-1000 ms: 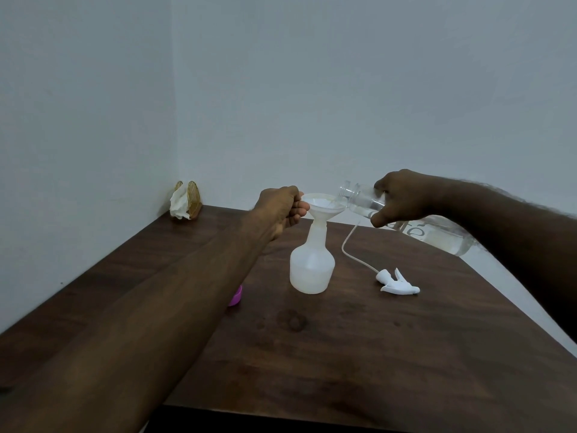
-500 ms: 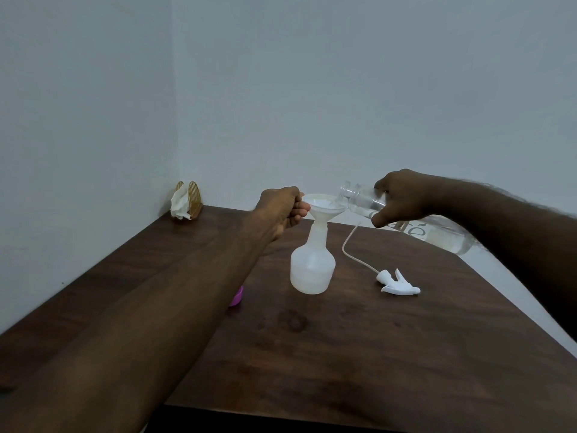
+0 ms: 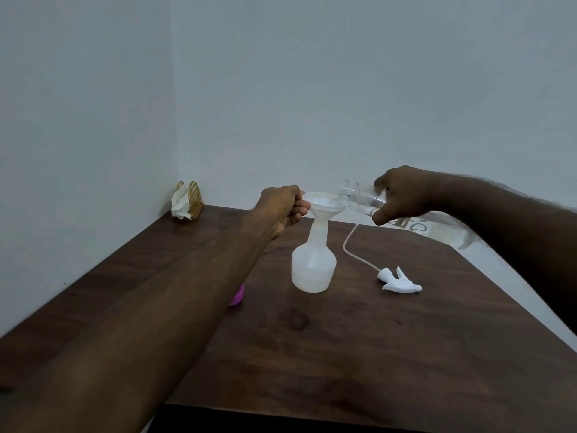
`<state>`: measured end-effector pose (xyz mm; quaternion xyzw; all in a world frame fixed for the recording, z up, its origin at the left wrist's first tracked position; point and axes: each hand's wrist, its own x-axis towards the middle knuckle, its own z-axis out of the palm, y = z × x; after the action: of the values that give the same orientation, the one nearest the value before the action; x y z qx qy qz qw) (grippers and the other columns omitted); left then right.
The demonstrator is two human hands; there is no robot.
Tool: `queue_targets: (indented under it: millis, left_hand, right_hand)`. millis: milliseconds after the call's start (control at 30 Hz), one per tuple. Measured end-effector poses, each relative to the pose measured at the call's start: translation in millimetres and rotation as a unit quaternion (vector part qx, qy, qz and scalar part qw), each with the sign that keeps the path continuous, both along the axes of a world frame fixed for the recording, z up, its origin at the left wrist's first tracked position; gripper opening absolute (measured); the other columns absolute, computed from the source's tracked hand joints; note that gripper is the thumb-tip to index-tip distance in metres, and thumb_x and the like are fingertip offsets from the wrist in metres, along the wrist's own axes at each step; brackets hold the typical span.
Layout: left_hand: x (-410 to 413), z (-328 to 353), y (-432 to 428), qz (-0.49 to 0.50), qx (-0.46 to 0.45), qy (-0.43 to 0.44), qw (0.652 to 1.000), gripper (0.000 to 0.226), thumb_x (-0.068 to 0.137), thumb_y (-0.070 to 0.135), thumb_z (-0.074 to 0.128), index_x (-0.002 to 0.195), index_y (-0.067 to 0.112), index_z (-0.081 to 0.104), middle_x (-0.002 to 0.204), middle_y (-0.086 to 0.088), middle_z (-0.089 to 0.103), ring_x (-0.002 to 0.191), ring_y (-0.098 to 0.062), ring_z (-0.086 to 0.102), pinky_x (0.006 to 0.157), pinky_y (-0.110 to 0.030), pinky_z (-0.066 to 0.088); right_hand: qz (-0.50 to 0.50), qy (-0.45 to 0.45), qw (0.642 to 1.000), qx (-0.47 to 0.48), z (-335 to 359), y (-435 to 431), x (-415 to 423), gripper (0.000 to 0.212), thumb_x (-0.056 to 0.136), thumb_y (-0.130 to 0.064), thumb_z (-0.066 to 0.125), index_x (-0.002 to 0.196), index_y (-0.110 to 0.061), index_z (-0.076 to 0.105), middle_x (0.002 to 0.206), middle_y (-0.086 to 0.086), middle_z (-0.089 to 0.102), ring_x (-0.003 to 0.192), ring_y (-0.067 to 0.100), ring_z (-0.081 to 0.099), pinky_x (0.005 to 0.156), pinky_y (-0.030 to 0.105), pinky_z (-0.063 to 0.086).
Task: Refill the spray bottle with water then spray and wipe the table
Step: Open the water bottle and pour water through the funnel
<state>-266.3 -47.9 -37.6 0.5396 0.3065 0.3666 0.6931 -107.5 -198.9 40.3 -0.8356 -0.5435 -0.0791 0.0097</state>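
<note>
- The spray bottle [image 3: 313, 267] is found upright at the frame's centre on the table [image 3: 374, 354], with a funnel [image 3: 324, 204] seated in its neck.
- The funnel's left rim is pinched by the curled left hand [image 3: 281, 207].
- A tilted water bottle [image 3: 446, 232] is gripped by the right hand [image 3: 402, 193], mouth over the funnel.
- The spray head [image 3: 399, 281] is noted lying right of centre, apart from the spray bottle.

One patch of lettering shows: large grey letters printed on the side of the tilted clear water bottle [image 3: 437, 231], partly hidden behind the right hand [image 3: 402, 195]. An "e" can be made out; the full word cannot be read.
</note>
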Motion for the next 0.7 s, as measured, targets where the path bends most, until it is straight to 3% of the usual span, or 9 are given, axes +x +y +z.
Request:
queue_targets:
  millis: [700]
  left_hand:
    - [-0.1, 1.6, -0.1, 0.003, 0.006, 0.004, 1.0, 0.024, 0.087, 0.004, 0.045, 0.103, 0.0, 0.062, 0.064, -0.008, 0.062, 0.046, -0.011, 0.051, 0.045, -0.02, 0.044]
  right_hand:
    - [-0.001, -0.007, 1.0, -0.003, 3.1, 0.3, -4.0, 0.054, 0.074, -0.04, 0.077, 0.116, -0.011, 0.059, 0.074, -0.01, 0.048, 0.087, 0.022, 0.052, 0.067, 0.028, 0.038]
